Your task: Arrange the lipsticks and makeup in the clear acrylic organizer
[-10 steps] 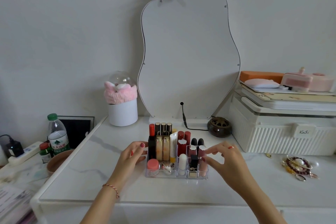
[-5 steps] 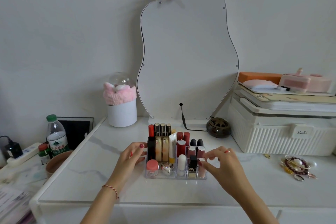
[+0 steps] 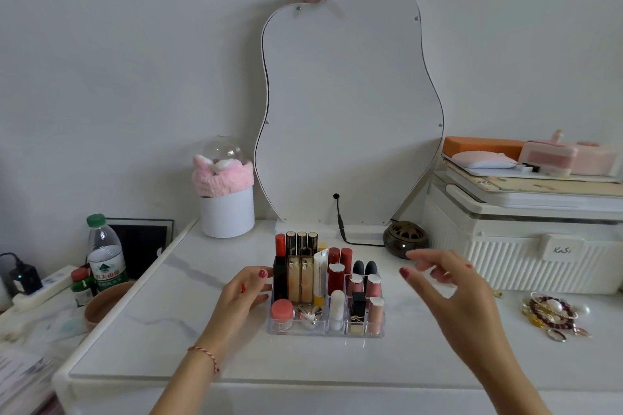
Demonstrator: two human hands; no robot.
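Observation:
The clear acrylic organizer (image 3: 323, 330) stands on the white marble table, filled with upright lipsticks (image 3: 339, 268), gold tubes (image 3: 301, 279), a small pink jar (image 3: 282, 313), a silver heart (image 3: 309, 315) and a white balm stick (image 3: 336, 307). My left hand (image 3: 244, 293) rests against the organizer's left side, fingers touching its wall. My right hand (image 3: 448, 286) hovers to the right of the organizer, fingers spread and holding nothing.
A pear-shaped mirror (image 3: 350, 104) stands behind, with a cable and a dark round burner (image 3: 404, 239). A white ribbed box (image 3: 526, 246) fills the right. Bracelets (image 3: 549, 312) lie right of my hand. A white pot (image 3: 227, 212), water bottle (image 3: 106, 254) and brown bowl (image 3: 101, 308) stand left.
My right hand has let go of the lipsticks at the organizer's right front and pulled away to the right, fingers spreading. The left hand has stayed at the organizer's side.

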